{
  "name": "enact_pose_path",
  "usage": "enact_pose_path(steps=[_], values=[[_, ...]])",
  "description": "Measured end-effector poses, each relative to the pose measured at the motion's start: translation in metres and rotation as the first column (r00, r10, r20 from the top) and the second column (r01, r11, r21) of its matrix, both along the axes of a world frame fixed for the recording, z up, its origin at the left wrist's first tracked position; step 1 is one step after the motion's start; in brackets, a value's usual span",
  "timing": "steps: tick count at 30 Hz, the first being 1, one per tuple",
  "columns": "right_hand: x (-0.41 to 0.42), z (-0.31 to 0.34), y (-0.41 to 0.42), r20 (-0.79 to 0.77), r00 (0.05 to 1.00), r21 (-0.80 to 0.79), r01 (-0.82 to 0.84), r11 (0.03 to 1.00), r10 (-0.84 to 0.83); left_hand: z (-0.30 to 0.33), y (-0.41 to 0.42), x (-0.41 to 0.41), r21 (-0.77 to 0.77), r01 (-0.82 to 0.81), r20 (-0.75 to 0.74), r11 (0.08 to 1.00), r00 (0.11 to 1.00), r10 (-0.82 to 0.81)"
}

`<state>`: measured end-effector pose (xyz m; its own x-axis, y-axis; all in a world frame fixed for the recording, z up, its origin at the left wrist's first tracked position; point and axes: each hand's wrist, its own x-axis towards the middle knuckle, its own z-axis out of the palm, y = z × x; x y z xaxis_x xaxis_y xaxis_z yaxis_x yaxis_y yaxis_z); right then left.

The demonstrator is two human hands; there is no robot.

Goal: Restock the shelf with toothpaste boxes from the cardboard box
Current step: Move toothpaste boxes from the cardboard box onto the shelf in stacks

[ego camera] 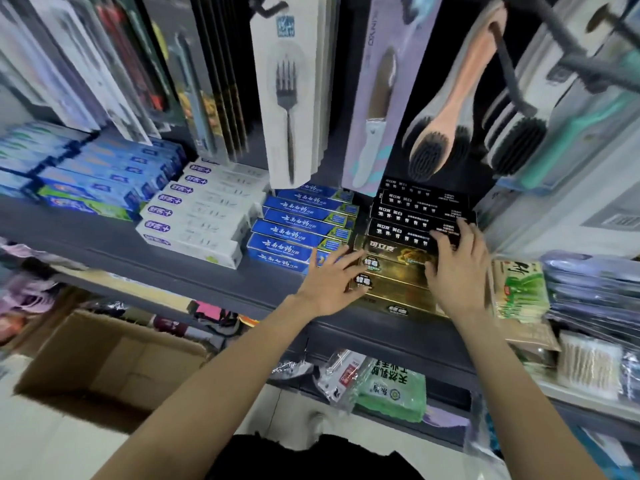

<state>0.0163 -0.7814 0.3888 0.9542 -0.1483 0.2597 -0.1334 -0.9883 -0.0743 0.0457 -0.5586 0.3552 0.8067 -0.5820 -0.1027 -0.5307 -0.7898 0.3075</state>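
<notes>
Gold toothpaste boxes (398,271) lie stacked at the front of the dark grey shelf (173,258), with black toothpaste boxes (415,216) behind them. My left hand (329,282) rests flat, fingers spread, against the left end of the gold boxes. My right hand (457,268) lies with spread fingers over their right end and touches the nearest black box. Neither hand is wrapped around a box. The open cardboard box (104,362) stands on the floor at lower left; its inside looks empty as far as I can see.
Blue toothpaste boxes (298,233), white ones (197,216) and light blue ones (97,178) fill the shelf to the left. Packaged cutlery (287,98) and brushes (440,126) hang above. Green packets (519,289) sit right of the gold boxes. Bagged goods fill the lower shelf (391,386).
</notes>
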Motion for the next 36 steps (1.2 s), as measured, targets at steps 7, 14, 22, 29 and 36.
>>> enact_pose_path(steps=[7,14,22,29,36], values=[[-0.016,0.022,0.119,0.045,0.876,0.121,-0.482,0.868,0.480,0.008,0.098,-0.025,-0.407,-0.174,0.154,0.897,0.955,0.255],[-0.008,0.023,0.258,-0.364,0.660,0.271,-0.600,0.753,0.657,0.034,0.309,-0.067,-0.321,-0.407,0.068,0.855,0.891,0.449],[0.045,0.019,0.481,-0.311,0.684,0.458,-0.501,0.734,0.660,0.035,0.553,-0.023,-0.196,-0.590,-0.065,0.784,0.805,0.589],[0.080,0.035,0.620,-0.105,0.798,0.482,-0.481,0.732,0.593,0.063,0.668,0.024,-0.401,-0.617,0.076,0.677,0.714,0.696],[0.136,0.019,0.710,-0.079,0.749,0.342,-0.599,0.724,0.657,0.044,0.731,0.057,-0.513,-0.555,0.255,0.655,0.630,0.734]])
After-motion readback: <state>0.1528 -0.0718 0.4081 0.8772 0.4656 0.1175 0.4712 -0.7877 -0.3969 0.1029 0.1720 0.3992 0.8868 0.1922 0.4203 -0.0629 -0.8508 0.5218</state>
